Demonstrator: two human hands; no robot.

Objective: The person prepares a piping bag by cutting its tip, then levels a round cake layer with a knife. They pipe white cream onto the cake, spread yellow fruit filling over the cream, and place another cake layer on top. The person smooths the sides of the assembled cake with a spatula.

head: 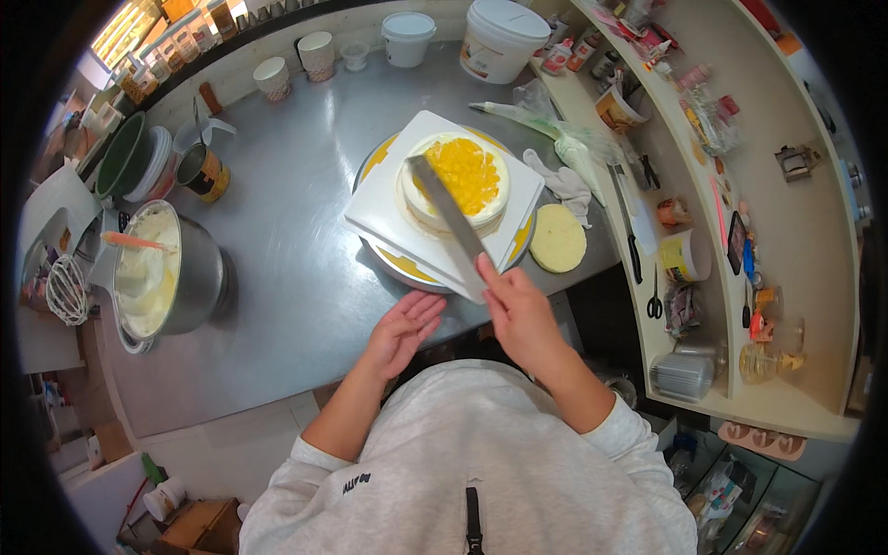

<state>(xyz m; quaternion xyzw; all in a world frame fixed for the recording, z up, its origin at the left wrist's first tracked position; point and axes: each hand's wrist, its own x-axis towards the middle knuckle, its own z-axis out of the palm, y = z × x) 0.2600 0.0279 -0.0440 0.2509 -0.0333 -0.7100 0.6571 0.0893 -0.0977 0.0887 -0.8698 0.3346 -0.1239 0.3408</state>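
Note:
A round cake [409,198] with white cream around its rim carries chopped yellow fruit [468,173] on top. It rests on a white square cake board [378,201], which lies on a round turntable [409,270] with a yellow surface. In my right hand [520,312] is a long metal icing spatula [447,205], its blade reaching over the left part of the fruit. Whether the blade touches the fruit I cannot tell. My left hand [408,329] is empty, palm up, fingers apart, near the turntable's front edge. Right of the turntable lies a round sponge layer [558,238].
At the left stands a metal bowl of cream [201,270] holding an orange-handled spatula [132,240]. A filled piping bag [579,156], a cloth [562,182] and a long knife [628,229] lie right. White tubs [503,41] line the back; shelves [694,208] border the right.

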